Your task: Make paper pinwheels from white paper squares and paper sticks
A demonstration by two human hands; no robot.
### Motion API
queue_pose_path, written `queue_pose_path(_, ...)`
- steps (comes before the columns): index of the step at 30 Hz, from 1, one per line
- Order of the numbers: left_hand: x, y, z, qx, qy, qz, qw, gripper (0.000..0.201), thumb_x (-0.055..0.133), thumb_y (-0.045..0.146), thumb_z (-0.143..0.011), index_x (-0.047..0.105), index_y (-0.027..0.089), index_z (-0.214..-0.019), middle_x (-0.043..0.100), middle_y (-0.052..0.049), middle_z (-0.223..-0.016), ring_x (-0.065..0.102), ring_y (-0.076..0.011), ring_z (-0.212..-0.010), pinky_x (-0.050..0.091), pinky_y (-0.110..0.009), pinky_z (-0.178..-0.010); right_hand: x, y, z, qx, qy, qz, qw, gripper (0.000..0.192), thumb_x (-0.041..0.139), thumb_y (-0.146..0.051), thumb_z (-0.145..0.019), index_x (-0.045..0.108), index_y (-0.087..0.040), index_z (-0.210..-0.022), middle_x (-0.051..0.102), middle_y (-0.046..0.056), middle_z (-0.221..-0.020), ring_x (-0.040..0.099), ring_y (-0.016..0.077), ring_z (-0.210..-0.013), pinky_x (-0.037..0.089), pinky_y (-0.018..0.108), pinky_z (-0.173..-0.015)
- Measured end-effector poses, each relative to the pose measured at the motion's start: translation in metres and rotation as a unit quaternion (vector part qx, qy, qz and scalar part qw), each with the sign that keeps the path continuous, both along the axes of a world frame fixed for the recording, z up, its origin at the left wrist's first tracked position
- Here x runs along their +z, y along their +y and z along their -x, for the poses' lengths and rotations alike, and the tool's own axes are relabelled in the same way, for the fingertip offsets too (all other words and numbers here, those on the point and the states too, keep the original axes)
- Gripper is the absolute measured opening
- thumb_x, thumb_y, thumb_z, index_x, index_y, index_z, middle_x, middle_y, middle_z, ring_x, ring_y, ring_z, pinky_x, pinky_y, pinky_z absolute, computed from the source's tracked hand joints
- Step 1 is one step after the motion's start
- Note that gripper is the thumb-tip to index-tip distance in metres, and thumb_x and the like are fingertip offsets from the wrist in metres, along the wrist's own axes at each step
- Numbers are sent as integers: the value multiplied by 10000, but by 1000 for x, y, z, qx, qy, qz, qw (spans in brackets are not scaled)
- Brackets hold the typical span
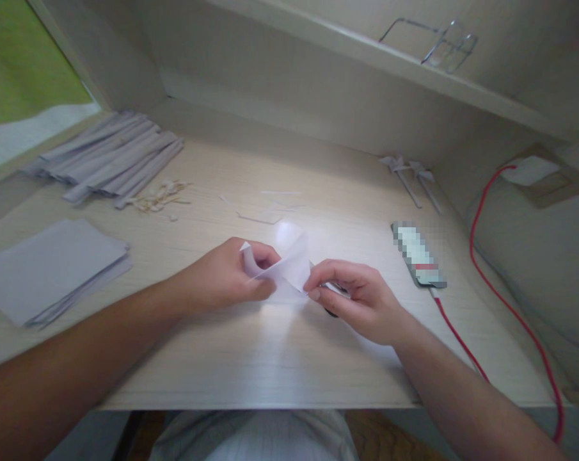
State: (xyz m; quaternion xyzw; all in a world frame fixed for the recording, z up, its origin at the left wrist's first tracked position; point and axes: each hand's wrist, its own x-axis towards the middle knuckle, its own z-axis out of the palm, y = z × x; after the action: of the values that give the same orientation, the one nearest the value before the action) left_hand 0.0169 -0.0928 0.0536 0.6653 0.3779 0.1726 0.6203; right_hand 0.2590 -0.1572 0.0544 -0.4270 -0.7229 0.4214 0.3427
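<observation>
Head view: both hands pinch folded paper mid-desk, clear of its edges

1. Phone screen — blurred out, unreadable.
2. Something dark under the right hand — mostly hidden.
3. Folded paper: its lower edges vanish behind the fingers.
4. Red cable runs off the bottom edge.

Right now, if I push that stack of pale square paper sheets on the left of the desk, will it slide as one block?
Probably not. The stack of pale square paper sheets is already fanned at its front edge, so the loose sheets would likely shear apart. Each thin sheet looks light and floppy, likely sagging if lifted by one corner. The light wooden desk looks smooth, so the bottom sheets may slip easily.
</observation>
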Motion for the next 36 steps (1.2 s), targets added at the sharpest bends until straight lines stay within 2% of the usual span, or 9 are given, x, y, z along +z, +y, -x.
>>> queue_pose_path(3,-3,0,0,34,11,9,999,202,746,358,-736,739,170,-812,640,11,-629,533,-136,-552,331,-213,-484,-1,0,0,-10,9,21,1000,66,677,-203,-930,736,-186,-952,705,37,-857,598,134,-699,456,264,-585)
queue_pose_path(7,-5,-2,0,77,3,24,997,298,750,459,-784,747,165,-832,706,-21,-711,607,-171,-624,413,-233,-538,-6,-1,1,-30,25,39,998,68,691,-231,-931,740,-189,-953,704,36,-854,591,130,-688,446,258,-566)
queue_pose_path(10,-5,-4,-1,89,-7,33,995,305,763,466,-781,752,167,-842,737,-34,-751,642,-190,-658,445,-243,-564,-9,-2,2,-57,44,31,997,67,704,-240,-928,742,-197,-963,712,33,-846,607,135,-705,455,258,-582)
queue_pose_path(14,-5,-5,-2,112,1,27,993,336,781,486,-761,758,159,-839,751,-52,-771,667,-214,-688,461,-257,-577,-9,-2,2,-85,42,1,995,54,729,-236,-908,752,-197,-939,737,44,-860,648,165,-774,496,291,-678)
queue_pose_path(23,-7,-5,-2,101,-25,39,994,335,773,489,-782,761,173,-893,774,-49,-855,674,-212,-749,487,-256,-631,-12,-2,1,-91,54,-22,994,37,767,-207,-868,754,-197,-902,756,59,-886,677,192,-817,512,325,-740)
queue_pose_path(36,-9,-6,-3,110,-25,41,993,314,788,480,-776,768,175,-848,780,-44,-833,680,-204,-731,487,-247,-618,-13,-3,3,-106,42,-17,993,24,764,-201,-859,750,-193,-877,741,38,-814,656,162,-732,495,302,-663)
